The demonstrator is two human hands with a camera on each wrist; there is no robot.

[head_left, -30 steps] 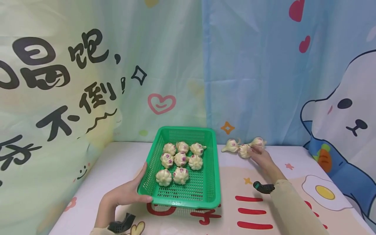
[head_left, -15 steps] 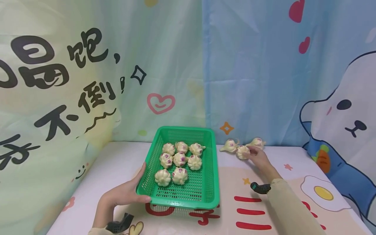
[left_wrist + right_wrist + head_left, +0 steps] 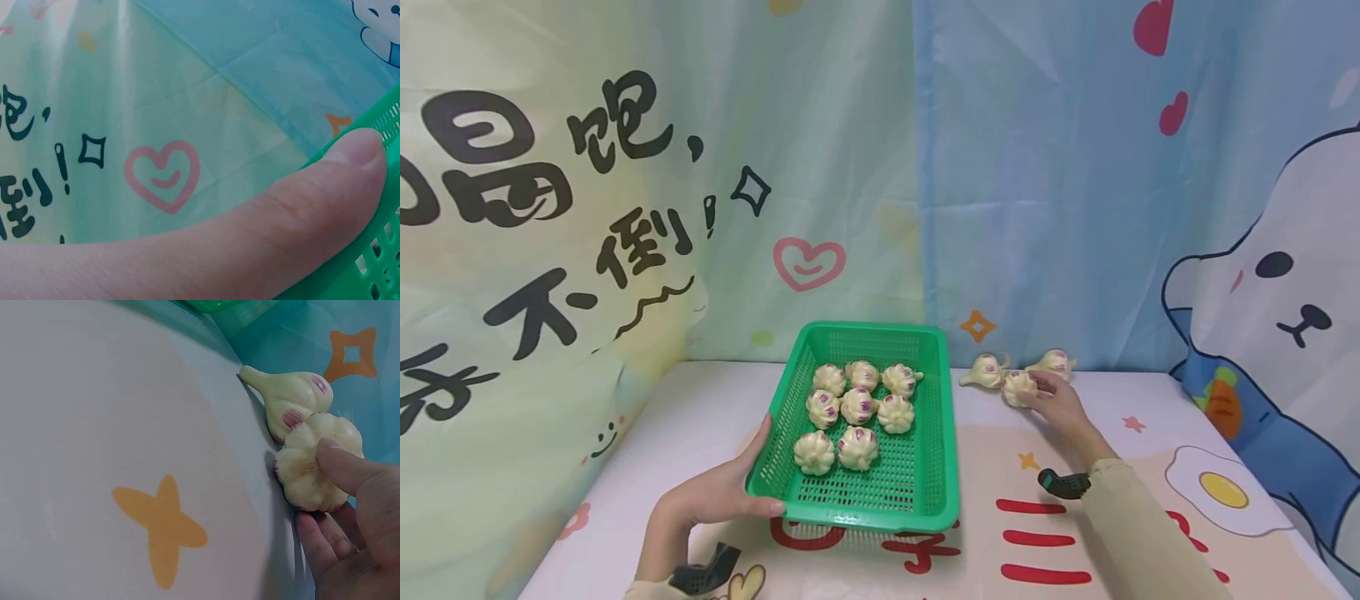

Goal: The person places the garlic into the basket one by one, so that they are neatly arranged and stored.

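In the head view my left hand (image 3: 722, 492) grips the near left corner of a green plastic basket (image 3: 949, 467), and one digit lies over its rim in the left wrist view. Several white garlic bulbs (image 3: 857, 406) with purple marks sit inside it in rows. To the basket's right, my right hand (image 3: 1060, 408) holds a garlic bulb (image 3: 309, 465), the thumb on its root end and the other fingers under its side. A second bulb (image 3: 297, 397) lies right behind that one, stem pointing left. Partly behind my right hand is a third bulb (image 3: 1054, 362).
The table (image 3: 700, 400) has a printed cover with a fried egg and red strokes. A patterned curtain (image 3: 850, 167) hangs close behind the basket and the loose garlic, and another printed sheet (image 3: 512, 333) rises along the left.
My right hand has shifted slightly left and nearer with the garlic bulb, away from the bulb behind it. My left hand stays on the basket.
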